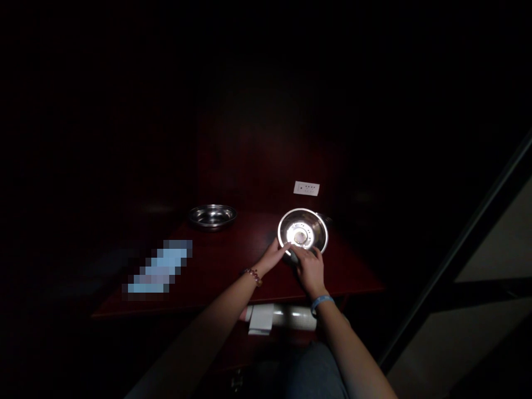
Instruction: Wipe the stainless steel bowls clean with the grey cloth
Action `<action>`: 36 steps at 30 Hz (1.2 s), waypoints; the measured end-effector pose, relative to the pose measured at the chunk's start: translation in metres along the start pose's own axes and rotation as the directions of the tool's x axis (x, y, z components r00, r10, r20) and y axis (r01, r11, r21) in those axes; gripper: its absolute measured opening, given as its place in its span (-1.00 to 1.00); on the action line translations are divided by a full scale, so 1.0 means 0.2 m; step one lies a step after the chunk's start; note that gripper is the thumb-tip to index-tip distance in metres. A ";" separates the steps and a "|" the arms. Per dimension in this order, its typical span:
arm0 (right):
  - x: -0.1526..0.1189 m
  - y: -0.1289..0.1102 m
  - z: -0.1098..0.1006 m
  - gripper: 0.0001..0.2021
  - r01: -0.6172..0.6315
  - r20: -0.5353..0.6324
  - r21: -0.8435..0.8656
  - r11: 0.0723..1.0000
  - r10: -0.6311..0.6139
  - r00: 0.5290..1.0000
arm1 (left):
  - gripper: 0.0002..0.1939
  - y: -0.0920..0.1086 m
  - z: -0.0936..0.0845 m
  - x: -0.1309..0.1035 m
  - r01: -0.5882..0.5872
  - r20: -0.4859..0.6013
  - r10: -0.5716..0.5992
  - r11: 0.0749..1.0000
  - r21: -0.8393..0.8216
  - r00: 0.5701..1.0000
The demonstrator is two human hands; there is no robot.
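A shiny round metal bowl (312,226) is at the right half of the dark red tabletop, its opening facing me and its inside brightly lit. My left hand (274,255) holds its near left rim, with the thumb along the edge and the other fingers partly hidden. At the near rim, my right hand (311,270) has its fingers bent over the edge, close to the left hand's fingertips. Whether the bowl's base rests on the table is hidden from view. A second, shallower metal bowl (213,224) stands apart to the left.
A pixelated bluish patch (160,269) covers something at the tabletop's (233,277) left. Behind the bowl, a white panel (306,188) is on the dark wall. Below the table edge lie a pale roll (293,317) and a folded white sheet (261,320). Surroundings are very dark.
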State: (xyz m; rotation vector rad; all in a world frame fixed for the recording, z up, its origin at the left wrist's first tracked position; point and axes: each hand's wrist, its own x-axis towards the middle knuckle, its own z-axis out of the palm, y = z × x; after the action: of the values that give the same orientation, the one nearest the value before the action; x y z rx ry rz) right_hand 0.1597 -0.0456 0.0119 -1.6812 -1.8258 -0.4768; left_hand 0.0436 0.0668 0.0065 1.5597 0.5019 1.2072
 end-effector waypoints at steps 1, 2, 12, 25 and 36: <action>0.00 0.00 0.00 -0.40 -0.010 -0.006 -0.002 1.000 0.010 1.000 | -0.45 0.00 0.01 -0.01 -0.008 0.051 0.007 1.000 0.008 0.999; 0.00 0.01 0.01 -0.42 -0.017 -0.010 -0.002 1.000 0.017 1.000 | -0.44 0.00 0.01 -0.01 -0.016 0.097 0.015 1.000 0.013 0.995; 0.00 0.00 0.01 -0.40 0.001 -0.004 0.011 1.000 -0.001 1.000 | -0.66 0.01 0.03 -0.02 -0.065 0.074 0.061 0.997 0.047 0.995; 0.01 -0.03 0.00 -0.37 0.037 0.030 0.069 0.997 -0.039 0.999 | -0.86 -0.03 -0.03 0.04 -0.013 -0.203 0.079 0.951 0.308 0.976; 0.00 -0.03 -0.01 -0.45 0.043 -0.006 -0.019 0.999 -0.043 0.999 | -0.75 0.04 -0.07 0.02 0.083 -0.326 0.009 0.960 0.268 0.945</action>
State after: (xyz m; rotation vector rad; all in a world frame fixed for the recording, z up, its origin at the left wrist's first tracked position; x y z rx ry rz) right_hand 0.1539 -0.0473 0.0152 -1.6546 -1.8614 -0.5185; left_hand 0.0313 0.0737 0.0153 1.5801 0.9486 1.4198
